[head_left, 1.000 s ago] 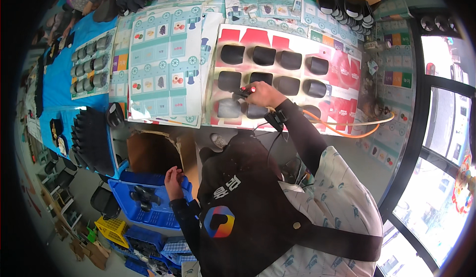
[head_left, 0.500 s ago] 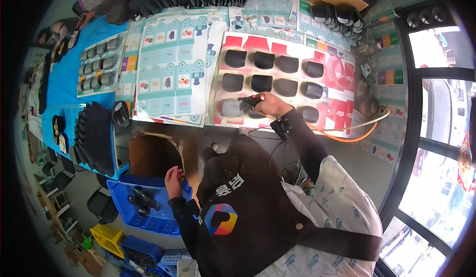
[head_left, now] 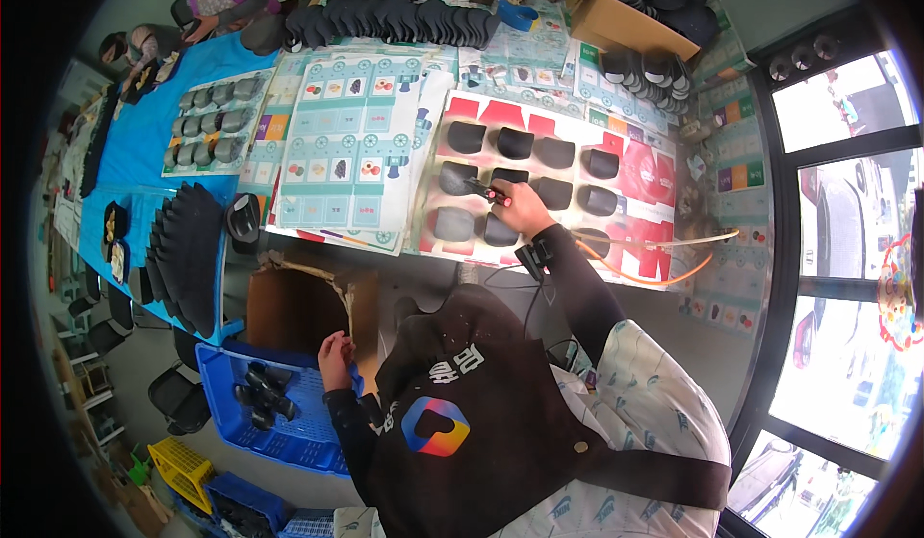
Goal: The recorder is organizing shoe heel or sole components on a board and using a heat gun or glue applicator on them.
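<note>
Spraying step, it seems. Right hand (head_left: 522,211) wrapped round dark spray tool (head_left: 488,191), front end right by left piece of middle row (head_left: 456,178). Dark curved pieces (head_left: 467,138) lie in 3 rows on red-and-white sheet (head_left: 643,168), 11 visible, arm may hide 1. Pale grey piece (head_left: 452,223) in near row, left end; can't tell if coated or bare. Left hand (head_left: 337,357) loosely open, nothing seen in it, beside blue crate (head_left: 318,430). Next move likely calls for an even pass, tool kept off the surface, hose (head_left: 695,270) clear of pieces.
</note>
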`<action>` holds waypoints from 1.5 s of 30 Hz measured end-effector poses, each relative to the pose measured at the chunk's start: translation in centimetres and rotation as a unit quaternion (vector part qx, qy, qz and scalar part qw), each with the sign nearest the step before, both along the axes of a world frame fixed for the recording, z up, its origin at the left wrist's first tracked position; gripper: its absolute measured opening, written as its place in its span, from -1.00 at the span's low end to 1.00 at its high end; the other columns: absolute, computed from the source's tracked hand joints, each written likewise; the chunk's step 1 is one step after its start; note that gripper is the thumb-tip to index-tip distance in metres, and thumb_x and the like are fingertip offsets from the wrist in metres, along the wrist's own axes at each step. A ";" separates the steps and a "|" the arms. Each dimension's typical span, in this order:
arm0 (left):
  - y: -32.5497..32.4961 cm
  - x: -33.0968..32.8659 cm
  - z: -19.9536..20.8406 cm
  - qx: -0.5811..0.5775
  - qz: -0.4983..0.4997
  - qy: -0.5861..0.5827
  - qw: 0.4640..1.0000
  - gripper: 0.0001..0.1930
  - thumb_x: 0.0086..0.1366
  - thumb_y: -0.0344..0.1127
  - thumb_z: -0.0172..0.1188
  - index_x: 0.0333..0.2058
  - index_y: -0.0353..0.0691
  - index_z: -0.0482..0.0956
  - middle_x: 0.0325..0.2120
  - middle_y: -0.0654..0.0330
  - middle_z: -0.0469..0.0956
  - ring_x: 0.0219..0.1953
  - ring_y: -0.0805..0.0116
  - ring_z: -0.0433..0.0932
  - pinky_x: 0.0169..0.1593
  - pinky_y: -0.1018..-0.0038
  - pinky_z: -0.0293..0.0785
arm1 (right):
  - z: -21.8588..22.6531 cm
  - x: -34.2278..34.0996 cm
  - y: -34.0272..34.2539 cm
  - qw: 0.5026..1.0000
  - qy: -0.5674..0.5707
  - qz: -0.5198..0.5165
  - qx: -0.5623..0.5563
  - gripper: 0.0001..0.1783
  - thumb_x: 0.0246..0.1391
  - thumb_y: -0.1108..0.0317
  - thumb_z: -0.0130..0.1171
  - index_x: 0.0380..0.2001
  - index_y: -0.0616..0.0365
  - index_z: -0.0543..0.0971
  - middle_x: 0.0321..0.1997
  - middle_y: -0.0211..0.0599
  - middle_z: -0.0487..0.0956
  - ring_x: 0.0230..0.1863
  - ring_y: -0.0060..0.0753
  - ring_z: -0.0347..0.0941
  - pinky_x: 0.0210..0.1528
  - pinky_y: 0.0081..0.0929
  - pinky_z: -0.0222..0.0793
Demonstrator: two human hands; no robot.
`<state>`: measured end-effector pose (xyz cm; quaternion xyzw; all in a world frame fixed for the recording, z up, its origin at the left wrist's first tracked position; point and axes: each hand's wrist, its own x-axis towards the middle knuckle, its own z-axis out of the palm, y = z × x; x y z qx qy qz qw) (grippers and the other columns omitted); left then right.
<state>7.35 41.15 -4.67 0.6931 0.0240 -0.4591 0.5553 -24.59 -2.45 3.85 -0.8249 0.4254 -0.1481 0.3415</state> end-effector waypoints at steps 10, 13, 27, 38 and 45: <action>2.5 -0.4 -1.9 0.004 0.044 0.014 0.999 -0.79 0.47 -0.21 0.17 -0.07 -0.17 0.60 -0.32 0.24 0.67 -0.37 0.45 0.61 -0.35 0.55 0.42 | -2.1 -1.1 0.6 0.998 0.037 -0.042 -0.004 -0.79 -0.02 0.35 0.15 -0.28 0.16 0.61 -0.42 0.19 0.61 -0.29 0.35 0.55 -0.21 0.17 0.47; 2.1 -0.3 -1.7 0.001 0.039 0.006 0.999 -0.80 0.47 -0.22 0.17 -0.07 -0.18 0.60 -0.33 0.24 0.67 -0.38 0.46 0.61 -0.35 0.56 0.41 | -2.5 -0.9 0.2 0.993 0.026 -0.115 -0.015 -0.76 -0.02 0.33 0.17 -0.26 0.16 0.63 -0.40 0.18 0.61 -0.28 0.34 0.55 -0.22 0.14 0.47; 1.1 -0.4 -2.4 -0.014 0.025 0.003 1.000 -0.81 0.46 -0.22 0.17 -0.07 -0.16 0.61 -0.34 0.27 0.66 -0.40 0.47 0.57 -0.35 0.57 0.41 | -2.9 0.5 -0.3 1.000 0.023 0.011 -0.013 -0.79 -0.03 0.33 0.15 -0.29 0.13 0.58 -0.43 0.15 0.60 -0.29 0.33 0.54 -0.22 0.17 0.44; 1.0 -0.3 -2.6 -0.017 0.049 0.017 0.999 -0.81 0.46 -0.24 0.17 -0.08 -0.20 0.60 -0.37 0.25 0.64 -0.43 0.50 0.53 -0.39 0.55 0.37 | -2.3 1.0 0.1 0.999 0.015 0.014 -0.047 -0.81 0.00 0.32 0.13 -0.33 0.12 0.61 -0.42 0.10 0.61 -0.29 0.26 0.57 -0.23 0.11 0.47; 0.9 -0.6 -2.0 -0.007 0.051 0.011 0.999 -0.82 0.46 -0.26 0.16 -0.10 -0.21 0.60 -0.40 0.27 0.62 -0.47 0.52 0.49 -0.40 0.56 0.35 | -2.8 -0.1 -0.6 0.998 0.061 0.006 -0.005 -0.76 -0.07 0.34 0.20 -0.25 0.08 0.59 -0.39 0.12 0.61 -0.24 0.31 0.54 -0.21 0.13 0.44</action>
